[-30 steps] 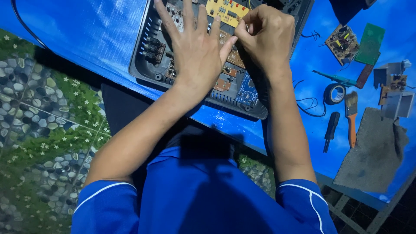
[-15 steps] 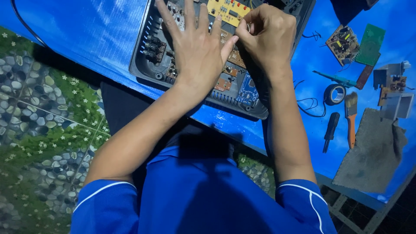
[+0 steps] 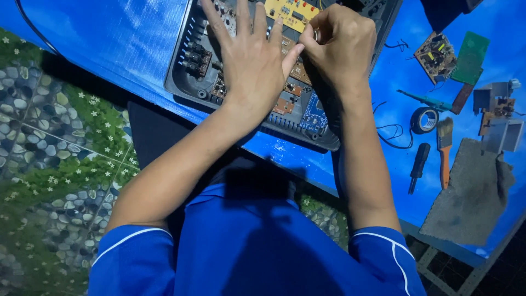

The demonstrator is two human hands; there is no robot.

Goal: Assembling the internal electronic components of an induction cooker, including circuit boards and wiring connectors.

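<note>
I look down on an opened device case (image 3: 186, 82) that lies at the far edge of the blue table (image 3: 109, 33), near its middle. My left hand (image 3: 255, 60) lies flat and released on the circuit boards inside, fingers spread, and it grasps nothing. My right hand (image 3: 339, 44) is clenched just beside it, with the fingertips pinched together over the yellow board (image 3: 287, 12). I cannot tell what small thing it pinches, because the fingers hide it.

I judge the case to be stiff plastic and rather light, so the flat palm is enough to keep it from sliding. The boards look thin and fragile, with many small parts standing up, and I would take them only by their edges, not by the parts.

Toward the right edge of the table lie a roll of black tape (image 3: 424, 119), a small brush (image 3: 444, 148), a screwdriver (image 3: 419, 164), loose boards (image 3: 435, 55) and a grey cloth (image 3: 471, 197).
</note>
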